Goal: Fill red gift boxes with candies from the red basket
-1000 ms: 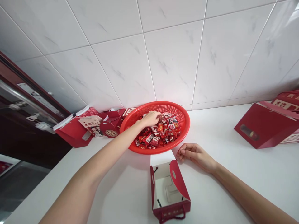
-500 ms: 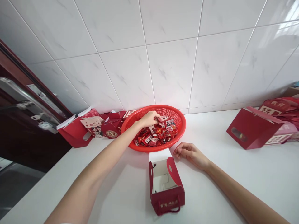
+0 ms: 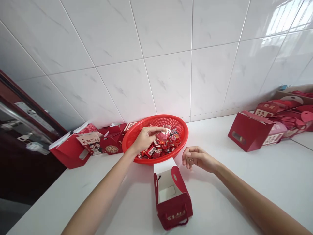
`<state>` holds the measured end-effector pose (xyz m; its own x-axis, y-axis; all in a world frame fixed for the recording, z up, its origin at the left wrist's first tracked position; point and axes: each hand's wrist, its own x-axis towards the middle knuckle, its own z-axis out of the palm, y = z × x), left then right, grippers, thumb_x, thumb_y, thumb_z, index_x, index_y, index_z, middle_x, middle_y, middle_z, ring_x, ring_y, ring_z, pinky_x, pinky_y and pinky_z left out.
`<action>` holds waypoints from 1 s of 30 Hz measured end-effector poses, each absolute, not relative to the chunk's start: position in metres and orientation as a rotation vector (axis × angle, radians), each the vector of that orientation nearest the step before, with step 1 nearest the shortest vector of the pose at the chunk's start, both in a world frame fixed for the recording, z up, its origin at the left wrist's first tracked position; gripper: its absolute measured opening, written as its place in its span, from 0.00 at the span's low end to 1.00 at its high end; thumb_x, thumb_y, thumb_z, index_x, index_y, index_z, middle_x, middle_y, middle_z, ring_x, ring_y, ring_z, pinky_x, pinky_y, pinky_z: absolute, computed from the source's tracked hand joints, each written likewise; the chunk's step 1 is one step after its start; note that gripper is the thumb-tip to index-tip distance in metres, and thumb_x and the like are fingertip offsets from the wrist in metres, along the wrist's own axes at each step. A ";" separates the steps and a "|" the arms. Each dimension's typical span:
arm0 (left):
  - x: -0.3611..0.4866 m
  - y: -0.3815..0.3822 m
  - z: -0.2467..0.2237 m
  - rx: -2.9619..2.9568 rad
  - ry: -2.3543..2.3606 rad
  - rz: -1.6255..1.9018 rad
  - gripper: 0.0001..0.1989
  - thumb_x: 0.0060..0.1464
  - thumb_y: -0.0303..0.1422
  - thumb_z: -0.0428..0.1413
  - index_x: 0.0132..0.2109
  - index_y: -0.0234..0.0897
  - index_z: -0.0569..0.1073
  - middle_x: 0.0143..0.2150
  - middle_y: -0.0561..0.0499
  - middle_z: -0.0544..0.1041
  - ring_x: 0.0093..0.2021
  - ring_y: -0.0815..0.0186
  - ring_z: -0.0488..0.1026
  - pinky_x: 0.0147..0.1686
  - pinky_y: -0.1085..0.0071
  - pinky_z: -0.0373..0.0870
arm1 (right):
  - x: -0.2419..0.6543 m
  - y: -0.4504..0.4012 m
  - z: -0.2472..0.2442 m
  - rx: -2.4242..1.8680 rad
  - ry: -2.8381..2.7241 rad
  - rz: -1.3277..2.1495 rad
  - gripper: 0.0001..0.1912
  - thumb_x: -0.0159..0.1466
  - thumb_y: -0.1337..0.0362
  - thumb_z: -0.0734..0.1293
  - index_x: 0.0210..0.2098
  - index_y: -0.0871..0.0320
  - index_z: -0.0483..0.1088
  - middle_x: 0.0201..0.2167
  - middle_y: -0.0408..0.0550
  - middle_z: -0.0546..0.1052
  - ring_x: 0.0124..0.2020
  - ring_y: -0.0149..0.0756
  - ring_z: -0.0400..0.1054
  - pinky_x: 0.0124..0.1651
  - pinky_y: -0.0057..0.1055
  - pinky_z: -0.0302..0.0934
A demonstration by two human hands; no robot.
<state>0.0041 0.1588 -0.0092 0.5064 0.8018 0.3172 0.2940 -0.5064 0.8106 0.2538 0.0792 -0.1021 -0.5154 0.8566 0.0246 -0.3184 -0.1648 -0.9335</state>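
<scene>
My left hand (image 3: pixel 144 138) is over the red plastic basket (image 3: pixel 184 138), its fingers closed on a pink-red wrapped candy (image 3: pixel 163 134). Wrapped candies (image 3: pixel 156 152) in red and pink cover the basket's bottom. In front of the basket stands a dark red gift box (image 3: pixel 174 209) with its top open, a white inside and a cord handle at the near end. My right hand (image 3: pixel 198 159) is just right of the box's far end, fingers loosely curled with gaps between them, holding nothing.
Red boxes (image 3: pixel 70 150) and a round-label box (image 3: pixel 112 143) line the tiled wall on the left. To the right stand a closed red box (image 3: pixel 249 132) and a pile of more boxes (image 3: pixel 288 114). A dark door with a metal handle is at far left.
My left hand has lifted a little from the candies with one wrapped candy. The fingers of my right hand have loosened and spread slightly. The camera view has shifted.
</scene>
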 end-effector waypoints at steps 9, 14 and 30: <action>0.012 0.142 -0.007 1.811 0.779 0.950 0.20 0.48 0.31 0.59 0.50 0.37 0.82 0.53 0.45 0.83 0.55 0.51 0.78 0.55 0.56 0.77 | 0.231 0.091 -0.028 -0.884 -1.308 1.316 0.22 0.60 0.48 0.75 0.43 0.58 0.73 0.33 0.49 0.80 0.30 0.36 0.77 0.30 0.30 0.72; 0.016 0.144 -0.013 1.863 0.706 0.903 0.25 0.54 0.38 0.64 0.58 0.37 0.77 0.54 0.43 0.82 0.57 0.51 0.77 0.55 0.57 0.76 | 0.209 0.109 -0.028 -0.861 -1.363 1.252 0.22 0.57 0.47 0.76 0.40 0.57 0.72 0.27 0.44 0.77 0.27 0.35 0.74 0.29 0.31 0.72; -0.045 0.221 -0.018 2.326 1.296 0.311 0.16 0.54 0.27 0.58 0.49 0.36 0.81 0.48 0.47 0.84 0.49 0.58 0.81 0.51 0.66 0.75 | 0.201 0.119 -0.057 -1.097 -1.287 0.663 0.13 0.62 0.52 0.70 0.37 0.56 0.75 0.35 0.50 0.82 0.38 0.46 0.77 0.44 0.44 0.71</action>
<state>-0.0449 0.2211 -0.0180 0.5312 0.8469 -0.0247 0.7438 -0.4522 0.4922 0.2007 0.1194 -0.0571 0.2104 0.8858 0.4135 0.1776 0.3813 -0.9072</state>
